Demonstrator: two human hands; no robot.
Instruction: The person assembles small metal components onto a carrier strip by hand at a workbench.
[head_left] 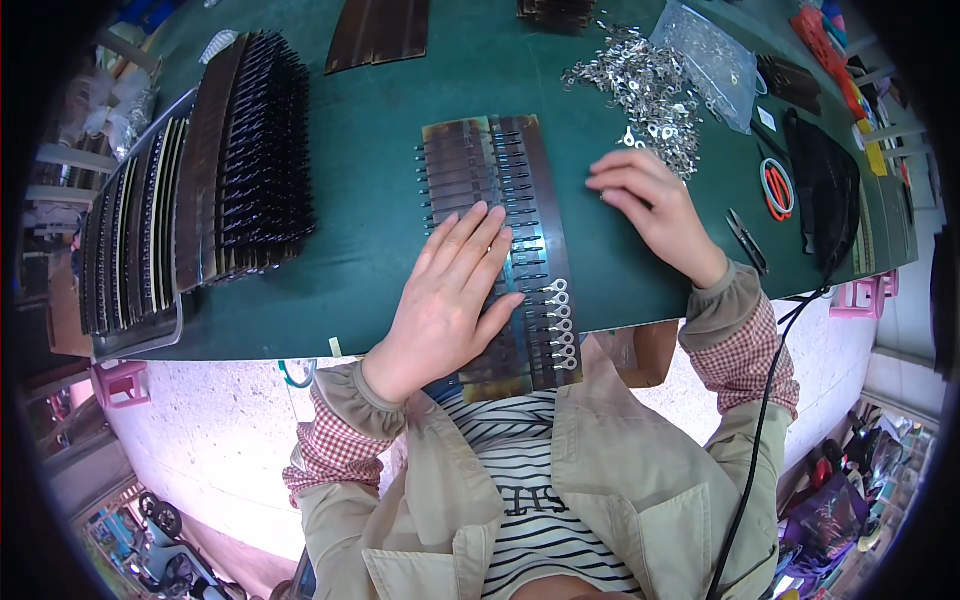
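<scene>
Dark brown board (549,200) lies lengthwise on the green worktop (370,210), in front of the person, its near end sticking out past the edge toward the striped shirt (510,470). Rows of thin black pins run along the board; a column of silver ring terminals (561,325) sits along its near right side, one after another.

Left hand (440,310) flat on the board, palm down, fingers straight and close together, thumb spread away; nothing seen gripped, just resting on it. Right hand (648,205) is to the right of the board, apart from it, fingers bent, thumb close to the forefinger; can't tell whether the tips have hold of anything small.

Beyond the board, to its right: heap of loose silver terminals (655,105), clear plastic bag (708,65) by the heap. Farther right of the board: small hand tool (747,242), orange item (781,204) with a pale ring, black bag (825,190). Left of the board, well apart: stack of pinned boards (245,165), with more boards in a tray (140,343) farther left. Brown sheets (378,32) lie beyond the board, to its left.
</scene>
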